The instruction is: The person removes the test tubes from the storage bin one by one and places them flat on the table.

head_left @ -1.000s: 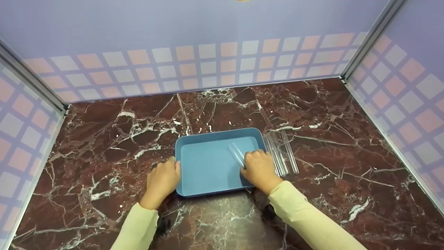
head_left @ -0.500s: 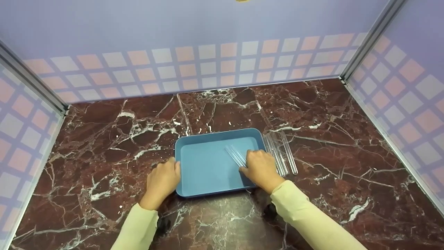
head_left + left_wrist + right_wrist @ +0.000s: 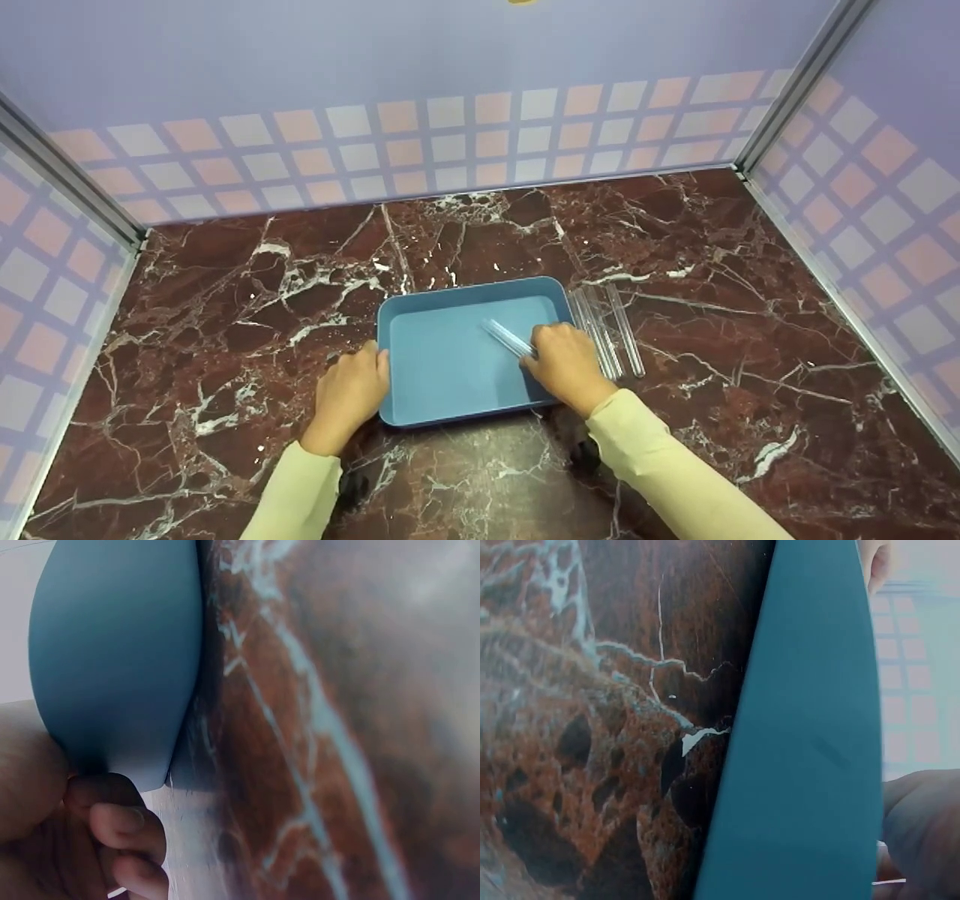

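Note:
A shallow blue tray [image 3: 450,411] lies on the dark red marbled table. At its left end my left hand [image 3: 352,386] grips the wall, thumb at the rim and fingers curled outside; the left wrist view shows these curled fingers [image 3: 124,829] against the tray wall [image 3: 116,652]. Above the tray's right end, my right hand [image 3: 566,364] holds clear, slim test tubes [image 3: 508,339], their far ends pointing left over the tray floor. How many it holds is hard to tell. In the right wrist view the tray's side [image 3: 802,727] hides most of that hand [image 3: 926,832].
Several more clear test tubes [image 3: 626,330] lie side by side on the table [image 3: 750,360], just right of the tray. A lilac wall with pink and white squares [image 3: 450,112] closes the back, and similar panels [image 3: 885,187] stand at both sides.
The test tubes in my right hand have swung, their far ends moving left and toward me. My right hand has shifted slightly right. My left hand and the tray stay in place.

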Demonstrator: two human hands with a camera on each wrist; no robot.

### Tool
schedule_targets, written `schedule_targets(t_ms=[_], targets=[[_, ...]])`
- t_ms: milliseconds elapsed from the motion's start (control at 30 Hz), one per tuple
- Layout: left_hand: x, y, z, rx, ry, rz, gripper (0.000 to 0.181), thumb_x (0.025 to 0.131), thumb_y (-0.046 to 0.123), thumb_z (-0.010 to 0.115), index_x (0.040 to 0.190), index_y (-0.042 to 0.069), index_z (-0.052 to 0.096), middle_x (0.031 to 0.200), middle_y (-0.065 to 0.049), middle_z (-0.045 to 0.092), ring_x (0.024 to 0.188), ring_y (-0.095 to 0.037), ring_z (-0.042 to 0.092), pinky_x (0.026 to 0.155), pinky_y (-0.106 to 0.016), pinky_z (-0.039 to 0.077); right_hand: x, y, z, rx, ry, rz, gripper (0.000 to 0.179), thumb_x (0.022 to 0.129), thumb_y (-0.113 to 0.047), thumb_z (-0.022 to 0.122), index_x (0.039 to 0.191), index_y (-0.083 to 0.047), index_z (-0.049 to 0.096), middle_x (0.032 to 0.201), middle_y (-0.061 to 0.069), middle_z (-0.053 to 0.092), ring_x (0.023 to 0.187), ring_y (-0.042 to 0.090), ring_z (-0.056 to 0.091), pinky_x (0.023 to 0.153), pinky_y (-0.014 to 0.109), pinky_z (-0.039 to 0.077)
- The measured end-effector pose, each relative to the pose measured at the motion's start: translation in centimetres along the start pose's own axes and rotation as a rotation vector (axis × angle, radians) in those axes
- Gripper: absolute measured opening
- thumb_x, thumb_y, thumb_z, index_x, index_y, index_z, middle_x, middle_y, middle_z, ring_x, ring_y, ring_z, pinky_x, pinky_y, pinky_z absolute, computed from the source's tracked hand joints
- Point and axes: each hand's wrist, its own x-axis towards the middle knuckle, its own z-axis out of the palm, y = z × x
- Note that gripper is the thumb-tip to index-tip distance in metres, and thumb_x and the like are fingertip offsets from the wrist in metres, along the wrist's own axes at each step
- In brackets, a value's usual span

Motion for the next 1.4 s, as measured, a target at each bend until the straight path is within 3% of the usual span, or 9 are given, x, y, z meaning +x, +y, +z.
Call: schedule_targets(t_ms=[133, 400, 667, 1133, 1400], targets=[[0.0, 0.0, 0.0, 0.0, 0.003, 0.008, 0.029, 0.1, 0.023, 0.045, 0.08, 0.005, 0.054, 0.061, -0.016, 0.056, 0.049, -0.031, 0.054, 0.042, -0.042, 0.039, 0.0, 0.0, -0.1, 0.011, 0.034, -0.006, 0.026, 0.073, -0.027, 0.081, 0.066, -0.01, 0.063, 0.067, 0.01, 0.066, 0.063, 0.036, 0.064, 0.056, 0.047, 0.048], [0.0, 0.0, 0.1, 0.012, 0.028, -0.001, 0.029, 0.099, 0.025, 0.046, 0.082, 0.004, 0.055, 0.069, -0.022, 0.062, 0.057, -0.039, 0.06, 0.046, -0.05, 0.043, 0.0, 0.1, -0.2, 0.044, 0.087, -0.021, 0.019, 0.075, -0.023, 0.077, 0.069, -0.01, 0.064, 0.068, 0.009, 0.066, 0.06, 0.035, 0.063, 0.055, 0.047, 0.047], [0.0, 0.0, 0.1, 0.02, 0.013, -0.009, 0.029, 0.1, 0.026, 0.044, 0.087, 0.003, 0.057, 0.073, -0.025, 0.064, 0.059, -0.041, 0.061, 0.048, -0.052, 0.044, 0.0, 0.2, -0.5, 0.066, 0.116, -0.016, 0.019, 0.077, -0.024, 0.076, 0.086, -0.008, 0.069, 0.075, 0.009, 0.071, 0.068, 0.037, 0.066, 0.06, 0.048, 0.05], [0.0, 0.2, -0.1, 0.014, 0.01, 0.004, 0.027, 0.099, 0.024, 0.046, 0.09, 0.002, 0.059, 0.069, -0.022, 0.061, 0.054, -0.037, 0.058, 0.044, -0.048, 0.042, -0.1, 0.6, -1.2, 0.069, 0.135, 0.004, 0.02, 0.079, -0.028, 0.076, 0.08, -0.01, 0.066, 0.069, 0.007, 0.068, 0.063, 0.035, 0.064, 0.055, 0.046, 0.047], [0.0, 0.2, -0.1, 0.023, 0.012, 0.005, 0.027, 0.099, 0.024, 0.046, 0.092, 0.001, 0.06, 0.07, -0.022, 0.062, 0.054, -0.036, 0.058, 0.045, -0.048, 0.043, -0.1, 1.0, -1.5, 0.064, 0.147, -0.001, 0.021, 0.08, -0.029, 0.074, 0.084, -0.009, 0.067, 0.071, 0.008, 0.07, 0.066, 0.036, 0.065, 0.059, 0.046, 0.049]])
